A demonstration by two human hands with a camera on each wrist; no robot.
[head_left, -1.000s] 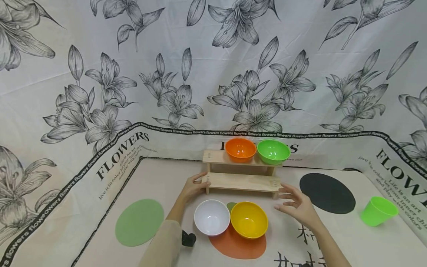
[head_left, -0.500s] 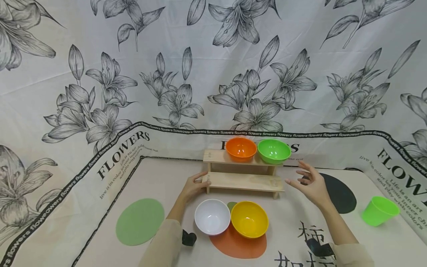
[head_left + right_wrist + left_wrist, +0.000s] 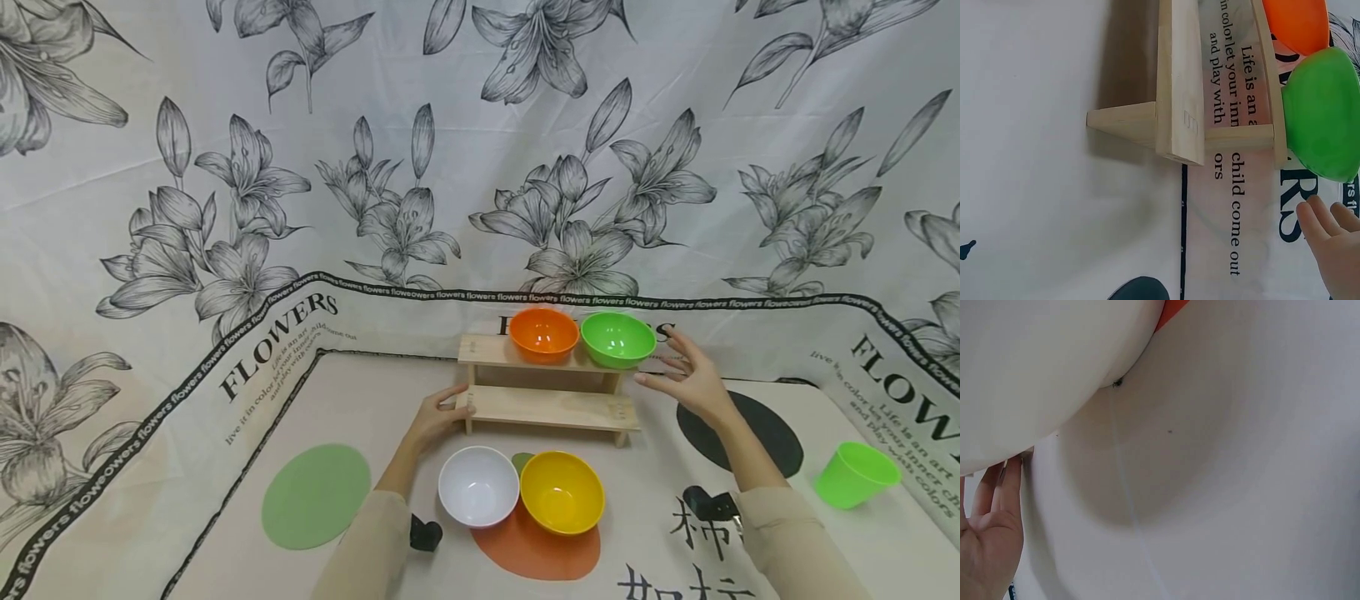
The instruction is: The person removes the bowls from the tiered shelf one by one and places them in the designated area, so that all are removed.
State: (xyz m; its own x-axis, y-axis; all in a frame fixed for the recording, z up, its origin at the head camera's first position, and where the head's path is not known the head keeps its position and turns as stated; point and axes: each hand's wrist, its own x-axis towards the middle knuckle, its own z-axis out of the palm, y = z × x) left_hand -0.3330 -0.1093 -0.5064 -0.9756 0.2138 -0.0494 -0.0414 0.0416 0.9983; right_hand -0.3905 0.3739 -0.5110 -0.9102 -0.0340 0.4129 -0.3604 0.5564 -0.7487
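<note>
A two-step wooden shelf (image 3: 551, 407) stands at the back of the table. An orange bowl (image 3: 543, 335) and a green bowl (image 3: 618, 339) sit side by side on its upper step. My left hand (image 3: 437, 418) holds the left end of the lower step between thumb and fingers; in the left wrist view the white bowl partly hides these fingers (image 3: 1013, 481). To the right of the green bowl, my right hand (image 3: 693, 381) is raised with fingers spread, holding nothing. In the right wrist view its fingertips (image 3: 1313, 209) are just short of the green bowl (image 3: 1322, 115).
In front of the shelf, a white bowl (image 3: 478, 487) and a yellow bowl (image 3: 562, 493) stand together, partly over an orange printed circle (image 3: 536, 557). A green cup (image 3: 857, 475) stands at far right. Flower-printed cloth (image 3: 405, 225) hangs behind the table.
My right hand has left the right end of the lower step, swung out to the right, then risen up beside the green bowl. My left hand has stayed at the shelf.
</note>
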